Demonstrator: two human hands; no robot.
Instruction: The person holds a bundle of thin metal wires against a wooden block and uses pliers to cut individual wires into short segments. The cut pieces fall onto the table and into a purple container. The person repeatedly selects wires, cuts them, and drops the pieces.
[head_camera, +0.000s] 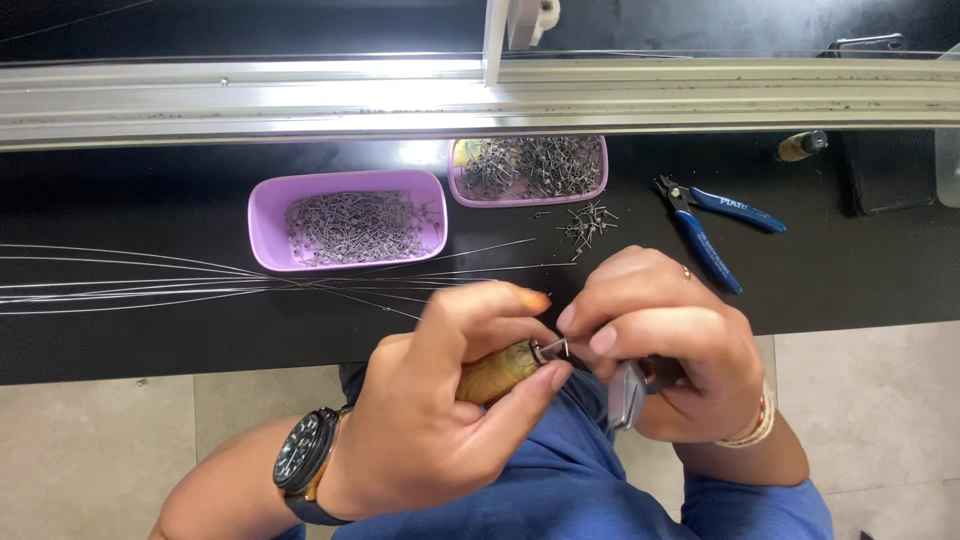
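Flanking purple tubs (268, 215), blue cutters (722, 225)

Both hands (560, 375) on wooden-handled tool (497, 372)

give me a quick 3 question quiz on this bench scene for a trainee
1. True or false: both purple trays hold small metal pieces.
2. Which hand holds the wooden handle?
A. left hand
B. right hand
C. neither
3. Fill in: the blue pliers lie on the black table to the ____ of the trays.

Key:
1. True: the near tray and the far tray are both filled with them.
2. A: the left hand, with the wristwatch, grips it.
3. Right.
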